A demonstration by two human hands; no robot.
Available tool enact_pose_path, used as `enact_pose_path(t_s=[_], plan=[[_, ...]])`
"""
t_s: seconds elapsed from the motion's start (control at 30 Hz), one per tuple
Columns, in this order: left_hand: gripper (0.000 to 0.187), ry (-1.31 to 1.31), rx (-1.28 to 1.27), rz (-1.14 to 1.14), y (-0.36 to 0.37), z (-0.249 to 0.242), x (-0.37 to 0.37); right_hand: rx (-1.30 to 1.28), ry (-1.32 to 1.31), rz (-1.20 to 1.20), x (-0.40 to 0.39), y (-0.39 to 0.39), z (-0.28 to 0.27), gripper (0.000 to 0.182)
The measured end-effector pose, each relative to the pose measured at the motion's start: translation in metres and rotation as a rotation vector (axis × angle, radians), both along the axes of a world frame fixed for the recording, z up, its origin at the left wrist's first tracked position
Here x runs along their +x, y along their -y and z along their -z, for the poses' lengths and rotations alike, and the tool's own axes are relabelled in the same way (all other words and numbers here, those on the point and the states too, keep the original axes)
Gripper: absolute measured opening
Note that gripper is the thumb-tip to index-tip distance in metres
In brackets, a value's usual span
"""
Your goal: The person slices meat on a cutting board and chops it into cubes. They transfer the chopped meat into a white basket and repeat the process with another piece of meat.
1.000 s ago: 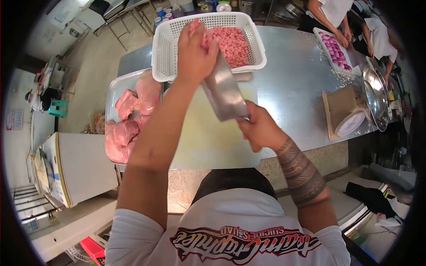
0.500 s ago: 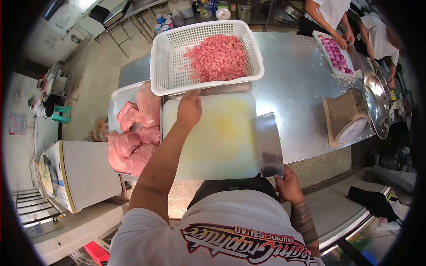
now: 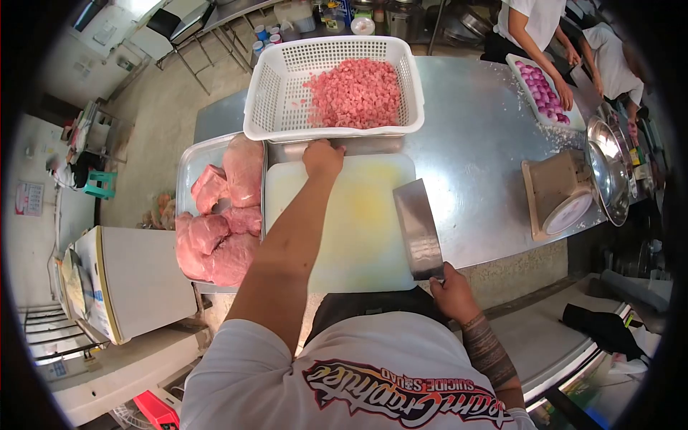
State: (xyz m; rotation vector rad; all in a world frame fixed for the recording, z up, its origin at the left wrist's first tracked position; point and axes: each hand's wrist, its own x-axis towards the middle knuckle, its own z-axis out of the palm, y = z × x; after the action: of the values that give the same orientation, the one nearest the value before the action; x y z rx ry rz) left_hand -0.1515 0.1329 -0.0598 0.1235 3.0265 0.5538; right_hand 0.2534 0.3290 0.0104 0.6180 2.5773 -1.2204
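Note:
My right hand (image 3: 453,292) is closed round the handle end of a cleaver (image 3: 420,228), whose broad blade points away from me over the right edge of the cutting board (image 3: 358,236). At the board's far edge, my left hand (image 3: 324,157) is curled down just in front of the white plastic basket (image 3: 333,135). Its fingertips are largely hidden, so anything in them cannot be made out. Diced meat (image 3: 356,93) is heaped in the basket's right half. Left of the board lies a metal tray (image 3: 185,168) with several large pieces of raw meat (image 3: 226,254).
A scale (image 3: 555,190) with a metal bowl (image 3: 605,161) stands at the right on the steel table (image 3: 476,158). Beyond it, a co-worker's hands (image 3: 565,93) are at a white tray of purple onions (image 3: 541,89). A white chest-like box (image 3: 143,279) stands left.
My left hand has shifted right along the basket's near edge. The cleaver has swung left, its blade now overlapping the board's right edge. A co-worker's hand has moved lower over the onions.

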Motion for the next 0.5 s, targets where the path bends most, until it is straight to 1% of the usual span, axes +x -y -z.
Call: enact_pose_path(t_s=[0.07, 0.17, 0.2, 0.27, 0.3, 0.37, 0.43, 0.47, 0.5], plan=[[0.032, 0.039, 0.073, -0.013, -0.002, 0.019, -0.01, 0.013, 0.059, 0.001, -0.005, 0.004, -0.011, 0.029], [0.023, 0.034, 0.159, -0.028, -0.002, 0.026, -0.013, -0.005, 0.004, 0.001, -0.004, 0.006, -0.007, 0.032], [0.02, 0.019, 0.183, -0.039, 0.001, 0.022, -0.012, -0.007, 0.022, 0.012, -0.005, 0.008, -0.009, 0.032], [0.018, -0.012, 0.307, 0.163, 0.015, 0.013, -0.009, -0.011, 0.06, 0.02, -0.008, 0.011, -0.015, 0.033], [0.017, -0.031, 0.365, 0.254, 0.025, 0.0, -0.005, -0.036, 0.042, 0.031, -0.005, 0.01, -0.01, 0.032], [0.019, 0.147, 0.445, 0.401, 0.038, -0.06, 0.016, -0.099, 0.0, 0.038, -0.001, 0.009, 0.006, 0.03], [0.033, 0.188, 0.812, 0.233, 0.036, -0.085, 0.019, -0.069, 0.156, 0.036, -0.012, 0.014, -0.013, 0.028], [0.04, 0.164, 1.077, 0.193, 0.032, -0.089, 0.01, -0.045, 0.228, 0.036, -0.018, 0.014, -0.019, 0.028], [0.048, 0.13, 1.346, 0.161, 0.031, -0.092, -0.002, 0.021, -0.019, -0.078, -0.006, 0.003, 0.017, 0.031]])
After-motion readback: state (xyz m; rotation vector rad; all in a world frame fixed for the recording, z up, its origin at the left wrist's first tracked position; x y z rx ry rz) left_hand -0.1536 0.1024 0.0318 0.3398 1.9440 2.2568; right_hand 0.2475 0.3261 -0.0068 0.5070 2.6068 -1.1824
